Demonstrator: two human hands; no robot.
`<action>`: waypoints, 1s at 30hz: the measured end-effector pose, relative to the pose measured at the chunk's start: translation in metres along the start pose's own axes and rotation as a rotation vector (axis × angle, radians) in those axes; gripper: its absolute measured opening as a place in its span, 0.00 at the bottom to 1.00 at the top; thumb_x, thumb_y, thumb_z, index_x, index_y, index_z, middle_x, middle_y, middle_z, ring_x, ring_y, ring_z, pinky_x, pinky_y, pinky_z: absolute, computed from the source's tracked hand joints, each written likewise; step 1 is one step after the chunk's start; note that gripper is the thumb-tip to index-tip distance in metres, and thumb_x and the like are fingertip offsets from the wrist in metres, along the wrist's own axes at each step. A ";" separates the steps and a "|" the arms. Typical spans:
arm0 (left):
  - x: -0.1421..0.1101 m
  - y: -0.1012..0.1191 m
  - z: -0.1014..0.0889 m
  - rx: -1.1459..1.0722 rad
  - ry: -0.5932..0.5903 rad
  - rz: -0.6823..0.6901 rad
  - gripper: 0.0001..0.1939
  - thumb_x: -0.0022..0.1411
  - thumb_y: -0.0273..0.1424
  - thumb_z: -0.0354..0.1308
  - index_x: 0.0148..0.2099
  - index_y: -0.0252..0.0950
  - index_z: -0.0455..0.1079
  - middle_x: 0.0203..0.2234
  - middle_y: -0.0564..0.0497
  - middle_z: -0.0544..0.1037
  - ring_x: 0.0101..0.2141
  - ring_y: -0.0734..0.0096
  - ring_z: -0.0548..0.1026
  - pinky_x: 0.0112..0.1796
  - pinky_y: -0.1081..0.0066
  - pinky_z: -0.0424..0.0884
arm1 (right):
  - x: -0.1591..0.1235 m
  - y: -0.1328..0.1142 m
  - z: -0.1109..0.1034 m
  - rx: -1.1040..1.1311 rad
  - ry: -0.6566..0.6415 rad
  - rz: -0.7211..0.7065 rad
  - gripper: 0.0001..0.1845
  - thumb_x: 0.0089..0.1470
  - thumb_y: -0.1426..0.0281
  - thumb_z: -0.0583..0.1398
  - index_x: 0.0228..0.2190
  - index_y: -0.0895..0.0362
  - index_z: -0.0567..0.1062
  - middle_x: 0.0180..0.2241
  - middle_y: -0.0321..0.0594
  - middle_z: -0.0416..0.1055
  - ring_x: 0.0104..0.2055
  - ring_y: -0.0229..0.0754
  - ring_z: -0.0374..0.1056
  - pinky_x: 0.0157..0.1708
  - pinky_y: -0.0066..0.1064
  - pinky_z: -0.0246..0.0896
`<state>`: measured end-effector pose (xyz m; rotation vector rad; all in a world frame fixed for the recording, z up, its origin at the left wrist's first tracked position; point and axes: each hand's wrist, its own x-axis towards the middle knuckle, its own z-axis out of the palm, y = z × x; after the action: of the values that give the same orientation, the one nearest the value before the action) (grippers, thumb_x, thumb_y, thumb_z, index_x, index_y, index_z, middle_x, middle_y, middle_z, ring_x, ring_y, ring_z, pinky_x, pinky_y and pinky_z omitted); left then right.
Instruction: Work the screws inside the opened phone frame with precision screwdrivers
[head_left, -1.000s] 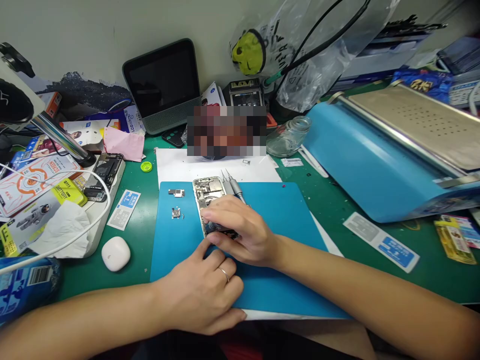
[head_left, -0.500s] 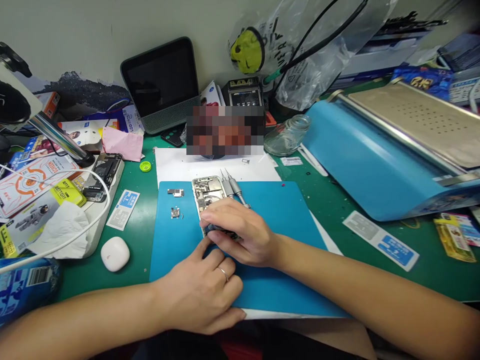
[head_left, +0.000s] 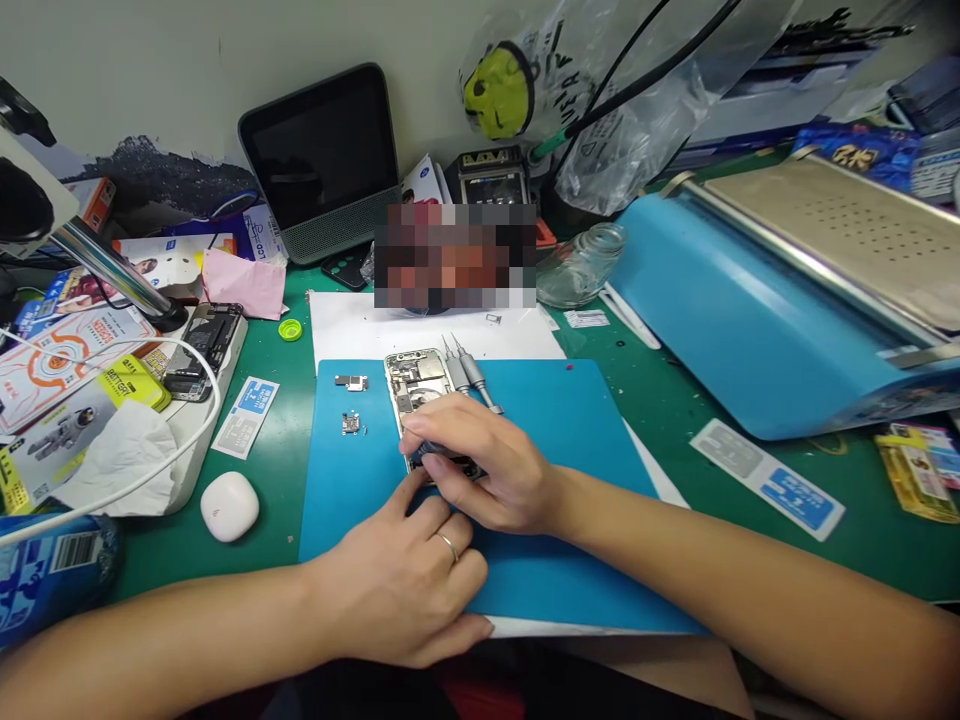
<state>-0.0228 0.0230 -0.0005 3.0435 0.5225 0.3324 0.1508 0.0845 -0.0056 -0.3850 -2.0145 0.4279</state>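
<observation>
An opened phone lies on the blue mat, its inner parts exposed and its lower half largely covered by my hands. My right hand is closed over that half, with thumb and fingers pinched around a small dark-blue piece that is mostly hidden. At the phone's lower left edge, the stretched index fingertip of my left hand presses down; its other fingers are loosely bent with nothing in them. Two grey pointed tools lie beside the phone. Small metal phone parts rest to its left.
A blue machine with a metal plate takes up the right side. A glass jar lies behind the mat. On the left are a white rounded case, a white cable, boxes and another opened phone.
The camera view has shifted slightly. My right thumb has moved a little upward against the dark-blue piece; my left hand stays in place.
</observation>
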 end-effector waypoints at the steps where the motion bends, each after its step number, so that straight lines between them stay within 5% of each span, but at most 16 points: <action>1: 0.000 0.000 0.000 -0.001 -0.002 0.001 0.17 0.68 0.45 0.52 0.37 0.35 0.68 0.32 0.45 0.74 0.40 0.53 0.72 0.54 0.49 0.62 | 0.000 0.000 0.000 0.004 0.000 0.003 0.32 0.58 0.84 0.54 0.62 0.58 0.61 0.37 0.42 0.75 0.39 0.41 0.71 0.42 0.37 0.73; 30: 0.000 0.000 0.001 -0.002 -0.002 0.005 0.18 0.69 0.45 0.52 0.36 0.35 0.68 0.31 0.46 0.73 0.39 0.55 0.72 0.54 0.49 0.62 | -0.003 0.001 -0.001 -0.013 -0.003 0.043 0.31 0.59 0.82 0.56 0.62 0.57 0.60 0.38 0.42 0.75 0.40 0.40 0.70 0.41 0.35 0.74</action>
<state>-0.0224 0.0228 -0.0017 3.0436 0.5146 0.3297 0.1534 0.0843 -0.0084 -0.4366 -2.0158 0.4427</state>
